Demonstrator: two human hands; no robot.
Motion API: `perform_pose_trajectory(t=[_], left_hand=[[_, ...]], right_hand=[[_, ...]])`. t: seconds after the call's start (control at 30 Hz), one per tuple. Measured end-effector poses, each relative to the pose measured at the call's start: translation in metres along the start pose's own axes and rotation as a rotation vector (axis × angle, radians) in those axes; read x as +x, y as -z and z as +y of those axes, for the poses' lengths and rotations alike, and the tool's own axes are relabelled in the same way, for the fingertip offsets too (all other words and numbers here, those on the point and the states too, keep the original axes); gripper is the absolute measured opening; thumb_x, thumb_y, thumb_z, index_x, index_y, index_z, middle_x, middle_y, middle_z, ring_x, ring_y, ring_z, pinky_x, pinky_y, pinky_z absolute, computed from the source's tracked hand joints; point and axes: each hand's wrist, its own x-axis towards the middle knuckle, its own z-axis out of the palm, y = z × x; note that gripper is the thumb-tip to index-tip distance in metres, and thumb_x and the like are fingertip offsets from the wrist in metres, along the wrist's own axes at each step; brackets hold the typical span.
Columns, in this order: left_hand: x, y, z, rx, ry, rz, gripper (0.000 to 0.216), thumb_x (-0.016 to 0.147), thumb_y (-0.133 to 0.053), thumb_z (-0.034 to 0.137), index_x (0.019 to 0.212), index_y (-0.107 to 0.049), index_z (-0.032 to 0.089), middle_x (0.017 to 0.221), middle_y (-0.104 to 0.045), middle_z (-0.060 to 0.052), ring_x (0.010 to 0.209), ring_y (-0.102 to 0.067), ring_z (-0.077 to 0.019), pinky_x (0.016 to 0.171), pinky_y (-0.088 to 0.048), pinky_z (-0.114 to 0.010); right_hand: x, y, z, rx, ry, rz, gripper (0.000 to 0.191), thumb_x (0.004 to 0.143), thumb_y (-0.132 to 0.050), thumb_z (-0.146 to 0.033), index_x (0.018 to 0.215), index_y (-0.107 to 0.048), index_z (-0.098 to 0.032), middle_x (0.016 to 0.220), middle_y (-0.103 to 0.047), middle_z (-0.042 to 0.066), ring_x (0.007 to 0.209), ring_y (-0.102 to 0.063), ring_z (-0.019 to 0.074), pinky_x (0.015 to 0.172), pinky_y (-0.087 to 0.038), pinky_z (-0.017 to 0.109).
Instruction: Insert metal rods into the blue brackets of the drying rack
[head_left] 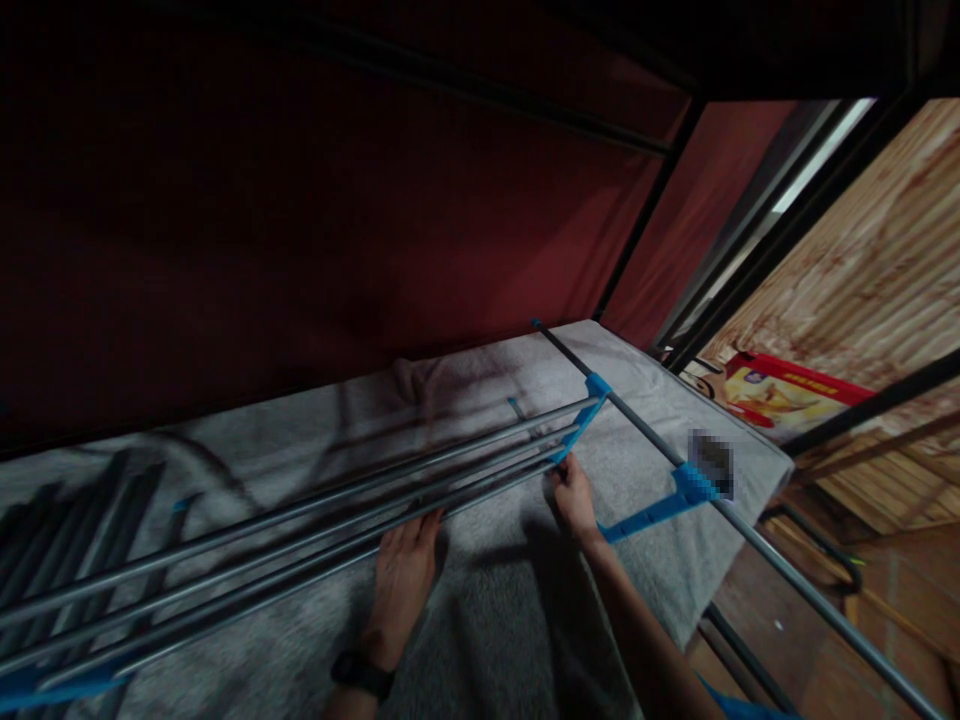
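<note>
Several grey metal tubes (360, 498) run side by side across the grey cloth, their right ends meeting a blue plastic bracket (581, 425). My left hand (409, 570), a dark band on its wrist, is closed round the nearest tube, its fingertips partly hidden. At that tube's right end, my right hand (576, 500) pinches it where it meets the bracket. A long upright tube (645, 428) passes through this bracket and a second blue bracket (694, 483), which lies to the right of my right hand.
The grey cloth (480, 620) covers a long surface beside a dark red wall (375, 230). More dark tubes (82, 540) lie at the left, with another blue part (60, 685) below. Beyond the right edge are a red and yellow box (795, 390) and a tiled floor (900, 590).
</note>
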Motion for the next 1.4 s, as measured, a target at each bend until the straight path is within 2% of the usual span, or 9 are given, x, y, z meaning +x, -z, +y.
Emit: perform_pose_trajectory(t=[0.1, 0.27, 0.57, 0.9, 1.2, 1.4], left_hand=[[0.002, -0.001, -0.001, 0.0, 0.004, -0.001, 0.043, 0.097, -0.048, 0.009, 0.132, -0.07, 0.02, 0.122, -0.077, -0.012, 0.108, -0.073, -0.0277, 0.094, -0.057, -0.043], [0.0, -0.003, -0.002, -0.009, 0.002, 0.005, 0.044, 0.096, -0.05, 0.008, 0.133, -0.071, 0.021, 0.124, -0.076, -0.012, 0.111, -0.072, -0.0291, 0.096, -0.056, -0.045], [-0.001, -0.004, -0.002, -0.018, 0.021, -0.002, 0.044, 0.095, -0.05, 0.007, 0.13, -0.072, 0.022, 0.124, -0.077, -0.011, 0.11, -0.072, -0.0284, 0.097, -0.055, -0.044], [0.0, -0.006, -0.007, -0.002, 0.056, -0.095, 0.049, 0.096, -0.045, 0.007, 0.133, -0.071, 0.025, 0.124, -0.077, -0.009, 0.107, -0.074, -0.0273, 0.094, -0.056, -0.043], [-0.002, -0.001, -0.006, -0.021, 0.027, -0.042, 0.047, 0.096, -0.045, 0.009, 0.132, -0.071, 0.023, 0.128, -0.076, -0.01, 0.111, -0.073, -0.0279, 0.098, -0.056, -0.045], [-0.001, 0.001, -0.006, -0.049, 0.041, -0.063, 0.045, 0.098, -0.043, 0.012, 0.13, -0.072, 0.023, 0.124, -0.077, -0.01, 0.108, -0.074, -0.0269, 0.096, -0.057, -0.043]], right_hand=[[0.001, 0.0, 0.0, 0.004, -0.011, -0.002, 0.027, 0.079, -0.054, -0.033, 0.104, -0.062, -0.023, 0.095, -0.074, 0.007, 0.091, -0.068, 0.0256, 0.088, -0.054, 0.04], [0.001, 0.0, -0.002, 0.005, -0.013, 0.003, 0.026, 0.08, -0.054, -0.033, 0.103, -0.062, -0.024, 0.1, -0.075, 0.007, 0.097, -0.068, 0.0254, 0.092, -0.053, 0.041], [0.0, -0.001, -0.008, 0.016, -0.022, 0.023, 0.024, 0.078, -0.056, -0.034, 0.099, -0.062, -0.024, 0.093, -0.075, 0.007, 0.09, -0.068, 0.0252, 0.086, -0.054, 0.04], [0.001, -0.004, -0.005, 0.031, -0.035, 0.025, 0.027, 0.079, -0.057, -0.04, 0.1, -0.061, -0.024, 0.093, -0.075, 0.007, 0.089, -0.069, 0.0255, 0.085, -0.056, 0.041], [-0.002, -0.005, -0.008, -0.002, -0.04, 0.037, 0.026, 0.076, -0.056, -0.037, 0.099, -0.06, -0.025, 0.094, -0.075, 0.008, 0.088, -0.07, 0.0273, 0.088, -0.057, 0.043], [-0.001, -0.003, -0.012, -0.005, -0.038, 0.023, 0.026, 0.076, -0.057, -0.038, 0.099, -0.06, -0.026, 0.095, -0.076, 0.007, 0.09, -0.07, 0.0271, 0.088, -0.058, 0.042]])
